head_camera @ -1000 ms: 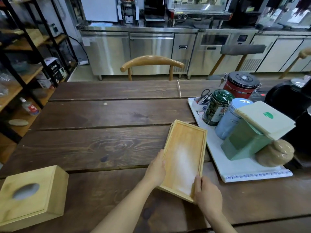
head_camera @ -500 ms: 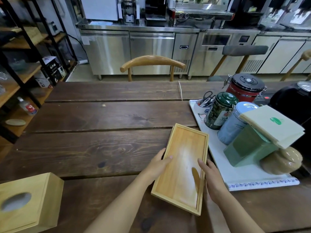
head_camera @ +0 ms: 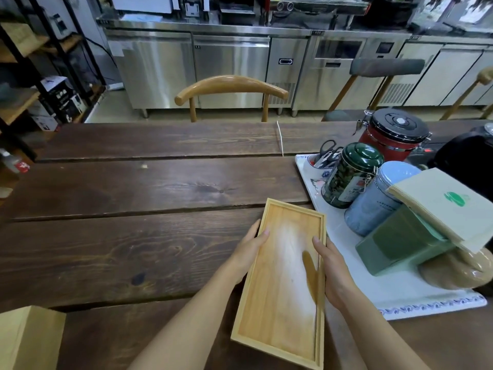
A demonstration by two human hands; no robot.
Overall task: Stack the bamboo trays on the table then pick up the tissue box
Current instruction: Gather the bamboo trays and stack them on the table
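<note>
Table: dark stained wood planks, visible grain and knots, low sheen. Bamboo tray: pale bamboo, smooth, satin glare on its floor. Tissue box: light wood, matt. Cabinets: brushed stainless steel, softly reflective. Chair back: varnished wood, glossy. Green tin: metal, glossy lid. Red canister: shiny metal body, black lid. White serving tray: smooth, blue-patterned rim. Napkin stack: matt paper.

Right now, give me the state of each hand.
Left hand: gripping the tray's left rim.
Right hand: gripping the tray's right rim, thumb over the edge.
</note>
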